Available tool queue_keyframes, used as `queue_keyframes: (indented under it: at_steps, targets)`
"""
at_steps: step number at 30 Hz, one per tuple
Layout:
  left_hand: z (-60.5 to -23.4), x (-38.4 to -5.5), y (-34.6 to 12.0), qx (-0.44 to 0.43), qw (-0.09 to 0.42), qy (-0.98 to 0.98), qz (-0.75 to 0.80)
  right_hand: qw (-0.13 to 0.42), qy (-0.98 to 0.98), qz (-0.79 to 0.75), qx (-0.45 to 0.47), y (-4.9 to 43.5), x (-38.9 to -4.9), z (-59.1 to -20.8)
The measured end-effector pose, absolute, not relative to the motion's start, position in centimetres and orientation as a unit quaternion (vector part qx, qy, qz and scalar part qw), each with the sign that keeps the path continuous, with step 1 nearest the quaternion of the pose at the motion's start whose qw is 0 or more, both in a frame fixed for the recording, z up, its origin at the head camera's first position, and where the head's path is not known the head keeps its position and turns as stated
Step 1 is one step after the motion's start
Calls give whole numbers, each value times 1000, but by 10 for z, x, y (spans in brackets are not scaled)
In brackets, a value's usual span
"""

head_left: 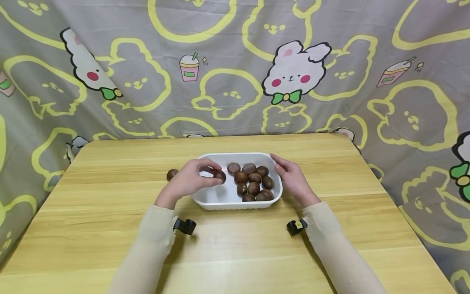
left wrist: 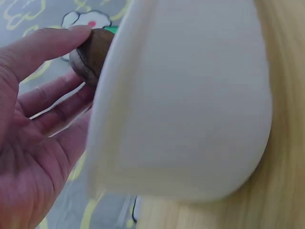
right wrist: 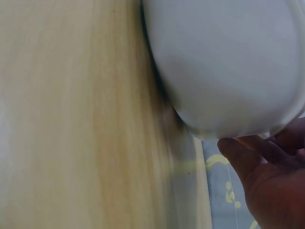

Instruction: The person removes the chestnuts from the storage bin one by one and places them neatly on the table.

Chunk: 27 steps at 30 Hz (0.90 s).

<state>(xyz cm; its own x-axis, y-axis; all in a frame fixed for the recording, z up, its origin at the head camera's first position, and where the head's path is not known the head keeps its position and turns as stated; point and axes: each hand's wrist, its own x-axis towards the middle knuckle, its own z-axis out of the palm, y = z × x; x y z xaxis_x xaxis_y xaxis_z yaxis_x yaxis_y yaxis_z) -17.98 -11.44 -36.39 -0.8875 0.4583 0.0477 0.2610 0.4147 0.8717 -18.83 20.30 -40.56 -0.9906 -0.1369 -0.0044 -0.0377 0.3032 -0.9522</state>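
My left hand [head_left: 191, 177] is over the left part of a white plastic tray [head_left: 235, 206]. Between thumb and fingertips it pinches a brown chestnut [head_left: 219, 176], which also shows beside the tray's edge in the left wrist view [left wrist: 90, 59]. Several glossy chestnuts [head_left: 240, 177] lie loosely together in the right part of the tray. At the tray's right end, my right hand [head_left: 293, 179] grips the rim. In the right wrist view its fingers [right wrist: 243, 155] touch the tray's outer wall, though part of the hand is cut off.
Another chestnut [head_left: 172, 174] lies on the wooden table [head_left: 235, 253] left of the tray, partly hidden by my left hand. A grey curtain [head_left: 227, 49] with cartoon figures hangs behind the table and along both sides. Each sleeve carries a small black wrist device.
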Motion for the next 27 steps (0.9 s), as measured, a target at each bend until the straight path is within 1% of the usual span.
queue_keyframes:
  at_steps: [4,6,8,11,14,27]
  targets:
    - [-359,-178,-130,194,88,837,505,43,805,-588,-56,203,-188,-405]
    - [-357,-176,-138,189,77,834,513,47,807,-586,-57,201,-184,-397]
    - [-356,-175,-147,184,67,830,522,48,808,-585,-58,201,-184,-397]
    - [-355,-175,-162,162,55,830,531,46,808,-584,-59,201,-185,-398]
    - [-355,-174,-176,129,47,841,524,41,807,-586,-58,204,-190,-408]
    - [-371,-169,-236,42,-9,870,491,31,820,-568,-58,205,-190,-408]
